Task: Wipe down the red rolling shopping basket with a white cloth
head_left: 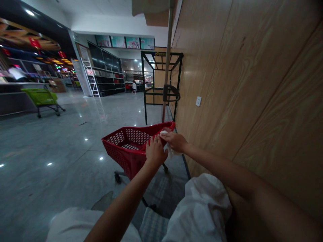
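A red plastic shopping basket on wheels (pixel 126 148) stands on the floor in front of me, beside a wooden wall. My left hand (pixel 155 153) grips the near rim of the basket, fingers curled over it. My right hand (pixel 175 141) is closed on a white cloth (pixel 168 148) and presses it against the basket's rim at the right corner. The basket's tall handle pole (pixel 166 84) rises just behind my hands. My knees in white clothing show at the bottom.
A wood-panelled wall (pixel 239 84) with a white socket (pixel 198 101) runs along the right. A black metal rack (pixel 161 84) stands behind the basket. A green cart (pixel 41 97) is far left, a ladder (pixel 92 80) and shelves at the back. The glossy grey floor stretches left.
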`<state>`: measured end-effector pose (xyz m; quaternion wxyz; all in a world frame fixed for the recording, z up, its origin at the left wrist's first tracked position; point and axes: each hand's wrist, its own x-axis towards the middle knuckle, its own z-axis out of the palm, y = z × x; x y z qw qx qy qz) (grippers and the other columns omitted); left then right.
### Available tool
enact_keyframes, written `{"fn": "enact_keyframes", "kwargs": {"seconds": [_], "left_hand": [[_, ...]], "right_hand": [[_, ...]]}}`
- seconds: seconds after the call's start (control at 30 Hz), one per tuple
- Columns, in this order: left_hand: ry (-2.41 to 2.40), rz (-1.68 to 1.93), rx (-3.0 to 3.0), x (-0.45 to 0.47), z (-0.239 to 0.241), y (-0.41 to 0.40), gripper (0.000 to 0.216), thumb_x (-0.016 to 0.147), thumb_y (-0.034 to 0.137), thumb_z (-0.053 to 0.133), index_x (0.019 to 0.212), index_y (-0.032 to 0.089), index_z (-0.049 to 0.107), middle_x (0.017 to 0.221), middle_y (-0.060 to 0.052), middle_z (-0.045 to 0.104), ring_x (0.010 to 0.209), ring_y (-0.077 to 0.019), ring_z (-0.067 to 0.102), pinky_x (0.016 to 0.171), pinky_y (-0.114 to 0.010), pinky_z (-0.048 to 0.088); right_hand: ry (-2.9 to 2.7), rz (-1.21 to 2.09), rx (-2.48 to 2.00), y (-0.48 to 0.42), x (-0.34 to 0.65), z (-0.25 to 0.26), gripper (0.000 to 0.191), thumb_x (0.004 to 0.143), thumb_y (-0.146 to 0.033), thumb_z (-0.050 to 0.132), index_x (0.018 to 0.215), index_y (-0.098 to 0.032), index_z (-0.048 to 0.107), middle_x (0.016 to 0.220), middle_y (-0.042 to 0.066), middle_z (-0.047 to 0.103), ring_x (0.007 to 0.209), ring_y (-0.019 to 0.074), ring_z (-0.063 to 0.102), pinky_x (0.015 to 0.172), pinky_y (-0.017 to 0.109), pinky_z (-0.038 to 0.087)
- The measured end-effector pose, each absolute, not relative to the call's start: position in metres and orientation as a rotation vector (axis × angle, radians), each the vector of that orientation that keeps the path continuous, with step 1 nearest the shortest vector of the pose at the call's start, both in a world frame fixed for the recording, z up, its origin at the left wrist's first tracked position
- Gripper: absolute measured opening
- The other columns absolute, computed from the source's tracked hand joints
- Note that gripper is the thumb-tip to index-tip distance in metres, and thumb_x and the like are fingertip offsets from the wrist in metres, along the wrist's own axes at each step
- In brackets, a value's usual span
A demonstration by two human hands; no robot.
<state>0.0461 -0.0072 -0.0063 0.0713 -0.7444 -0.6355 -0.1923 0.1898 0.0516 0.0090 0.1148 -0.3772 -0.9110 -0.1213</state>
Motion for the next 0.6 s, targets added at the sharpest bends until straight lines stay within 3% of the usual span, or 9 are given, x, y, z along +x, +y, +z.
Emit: {"fn": "enact_keyframes", "kwargs": {"seconds": [0.1,0.23,0.33,0.5,0.6], "left_hand": [[-2.018,-0.526,-2.132,0.053,-0.007,-0.008,0.069,0.081,0.039,0.051,0.138,0.003,0.038,0.141,-0.027,0.042,0.119,-0.0337,0.052,0.096,-0.046,0.043],[-1.997,-0.514,-2.009,0.055,-0.019,-0.005,0.061,0.087,0.026,0.040,0.141,-0.001,0.033,0.145,-0.033,0.032,0.095,-0.0285,0.063,0.076,-0.039,0.050],[-1.891,-0.497,-1.990,0.050,-0.029,-0.005,0.054,0.089,0.017,0.029,0.139,-0.002,0.036,0.143,-0.033,0.035,0.089,-0.0259,0.063,0.074,-0.037,0.049],[-1.828,-0.513,-1.990,0.043,-0.031,-0.008,0.054,0.088,0.016,0.031,0.140,0.000,0.036,0.141,-0.031,0.039,0.086,-0.0251,0.062,0.072,-0.037,0.049],[-1.825,-0.514,-1.988,0.042,-0.031,-0.007,0.053,0.089,0.014,0.030,0.139,-0.001,0.037,0.141,-0.032,0.039,0.086,-0.0251,0.062,0.071,-0.036,0.049]], "right_hand": [[-2.705,-0.315,-1.035,0.054,0.190,0.012,0.052,0.090,-0.010,0.040,0.140,-0.023,0.044,0.146,0.003,0.044,0.131,0.0166,0.042,0.104,0.030,0.040],[-2.585,-0.342,-1.378,0.073,0.195,0.016,0.053,0.087,-0.005,0.042,0.137,-0.021,0.048,0.144,0.006,0.047,0.126,0.0207,0.048,0.099,0.034,0.044],[-2.578,-0.309,-1.311,0.073,0.185,0.013,0.052,0.083,-0.006,0.047,0.134,-0.017,0.051,0.139,0.009,0.052,0.124,0.0221,0.050,0.102,0.035,0.042],[-2.616,-0.302,-0.764,0.051,0.162,0.003,0.051,0.087,-0.012,0.046,0.138,-0.018,0.047,0.135,0.007,0.056,0.123,0.0207,0.049,0.112,0.041,0.030],[-2.584,-0.336,-0.893,0.061,0.172,-0.001,0.046,0.089,-0.011,0.044,0.134,-0.019,0.050,0.136,0.007,0.054,0.124,0.0214,0.048,0.108,0.040,0.037]]}}
